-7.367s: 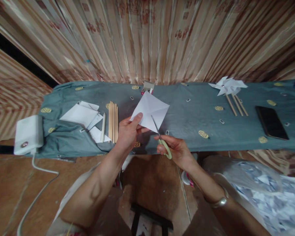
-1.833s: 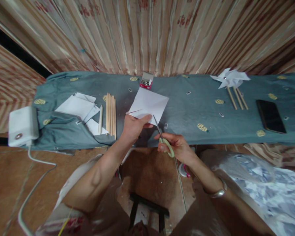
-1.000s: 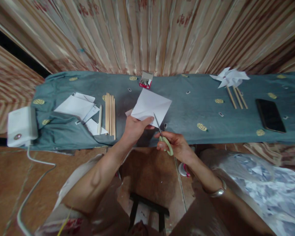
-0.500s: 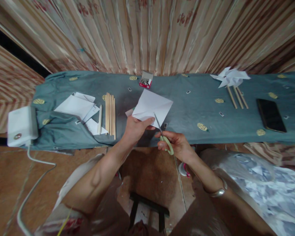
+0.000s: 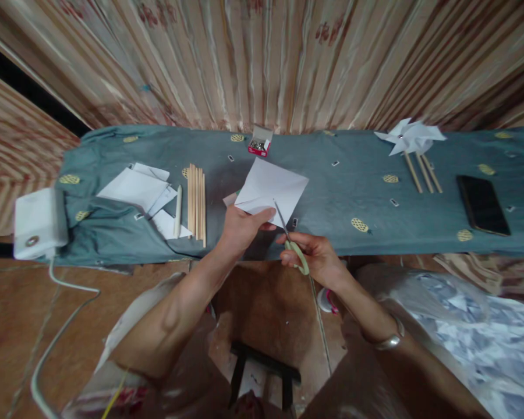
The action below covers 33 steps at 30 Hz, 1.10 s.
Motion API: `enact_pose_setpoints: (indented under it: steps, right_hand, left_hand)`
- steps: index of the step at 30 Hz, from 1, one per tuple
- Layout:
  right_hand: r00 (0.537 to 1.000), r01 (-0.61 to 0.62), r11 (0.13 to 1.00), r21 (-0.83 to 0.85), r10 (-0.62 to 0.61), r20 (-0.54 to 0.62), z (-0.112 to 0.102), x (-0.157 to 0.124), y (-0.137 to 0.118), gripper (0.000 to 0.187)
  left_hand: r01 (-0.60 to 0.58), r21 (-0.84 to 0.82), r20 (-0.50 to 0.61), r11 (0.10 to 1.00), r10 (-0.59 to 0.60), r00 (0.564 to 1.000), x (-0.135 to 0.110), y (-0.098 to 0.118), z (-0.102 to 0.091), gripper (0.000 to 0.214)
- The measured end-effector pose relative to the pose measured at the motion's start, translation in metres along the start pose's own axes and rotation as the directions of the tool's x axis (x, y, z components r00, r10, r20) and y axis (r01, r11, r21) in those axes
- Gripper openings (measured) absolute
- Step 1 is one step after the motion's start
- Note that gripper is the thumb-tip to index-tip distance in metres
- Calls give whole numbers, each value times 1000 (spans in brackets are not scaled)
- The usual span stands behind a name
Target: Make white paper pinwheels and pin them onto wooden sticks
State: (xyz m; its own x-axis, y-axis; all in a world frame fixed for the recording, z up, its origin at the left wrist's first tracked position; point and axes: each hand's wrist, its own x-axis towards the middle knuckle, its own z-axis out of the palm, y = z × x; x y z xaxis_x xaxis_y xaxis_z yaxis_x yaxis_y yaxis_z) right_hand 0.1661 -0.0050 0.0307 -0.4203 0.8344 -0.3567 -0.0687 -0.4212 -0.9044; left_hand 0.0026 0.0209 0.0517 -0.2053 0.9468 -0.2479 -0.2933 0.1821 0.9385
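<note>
My left hand [image 5: 244, 226] pinches the lower left edge of a white square sheet of paper [image 5: 271, 181], thumb on top. In my right hand [image 5: 317, 256] is a pair of scissors [image 5: 297, 255] with pale green handles, fingers through the loops. The blades lie over the lower right part of the sheet and point up toward its middle. Under the sheet's left corner, a small piece of another paper or card [image 5: 229, 199] peeks out. Beyond the sheet stands an opened red box [image 5: 258, 149] of small metal pieces.
Left on the cloth-covered bench [image 5: 332, 227] lie wooden sticks [image 5: 196, 203], a white pen-like stick [image 5: 177, 210] and paper sheets [image 5: 133, 189]. At right are paper pinwheels [image 5: 413, 138] on sticks and a phone [image 5: 482, 205]. A white corded device [image 5: 39, 224] sits at far left; a bag of paper scraps [image 5: 471, 326] lies below right.
Almost nothing differs. Both hands, the paper and the scissors keep their places, and the whole view has shifted very slightly.
</note>
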Motion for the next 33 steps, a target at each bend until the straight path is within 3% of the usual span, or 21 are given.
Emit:
enact_pose_setpoints:
  steps: [10, 17, 27, 33]
  right_hand:
    - [999, -20, 999, 36, 21, -29, 3, -1, -3, 41]
    - [1000, 31, 999, -15, -31, -6, 1, -1, 0, 37]
    - [999, -22, 999, 36, 23, -35, 4, -1, -3, 39]
    - [1000, 6, 999, -37, -6, -1, 1, 0, 0, 43]
  left_hand:
    - [-5, -18, 7, 1000, 5, 1000, -1, 1, 1, 36]
    - [-3, 0, 4, 1000, 3, 1000, -1, 0, 0, 38]
    - [4, -5, -7, 1000, -4, 1000, -2, 2, 2, 34]
    - [-3, -8, 4, 1000, 3, 1000, -1, 1, 1, 34]
